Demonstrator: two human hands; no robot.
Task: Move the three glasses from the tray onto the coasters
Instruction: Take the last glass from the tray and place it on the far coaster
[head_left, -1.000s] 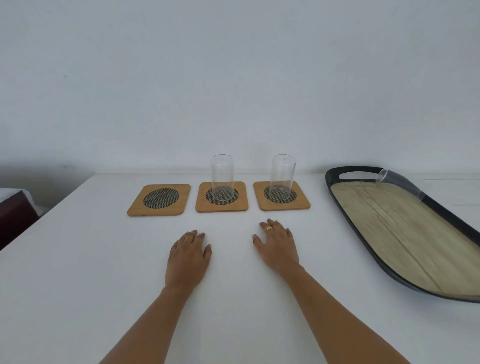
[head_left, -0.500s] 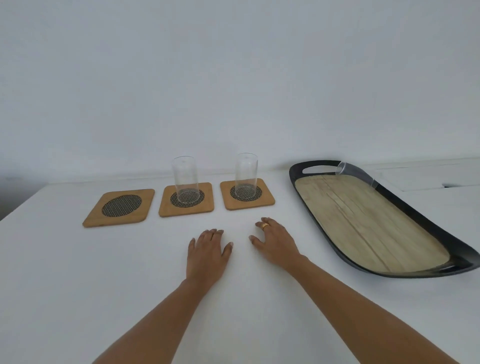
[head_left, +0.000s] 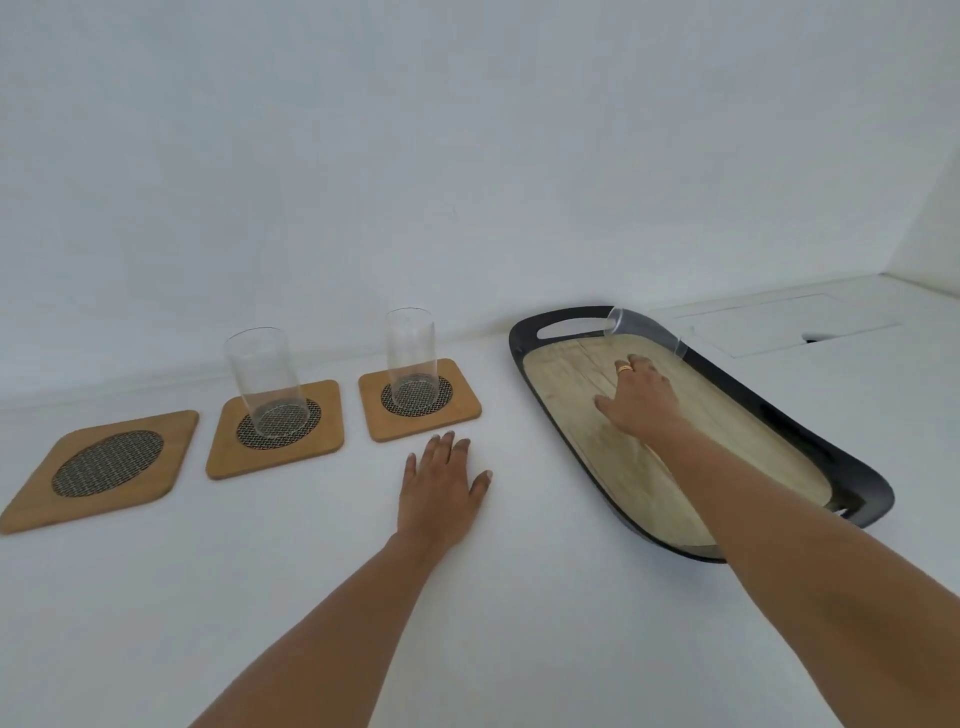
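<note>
Left hand: the left hand (head_left: 441, 491) lies flat on the white table (head_left: 311, 597), palm down, fingers spread, holding nothing, just in front of the right coaster.
Right hand: the right hand (head_left: 641, 397) is stretched over the tray, fingers loosely open and pointing at the far end; it grips nothing, and its fingertips are near the last glass but apart from it.
Step in hand: fetching the third glass, by my reading. It lies on its side, so I would close the fingers round its middle, tip it upright as it lifts, and clear the tray's raised rim before swinging left.
Left coaster: the left coaster (head_left: 104, 467) is bare, so it is the likely landing spot.
Middle coaster: the middle coaster (head_left: 275, 431) carries an upright glass (head_left: 265, 376), which looks empty.
Right coaster: the right coaster (head_left: 418, 400) also carries an upright, seemingly empty glass (head_left: 410, 356).
Tray: the tray (head_left: 852, 467), dark-rimmed with a wooden floor, holds only the last glass (head_left: 647, 332), tipped over against the far rim.
Risk: a clear glass lying down may roll or slip when touched.
</note>
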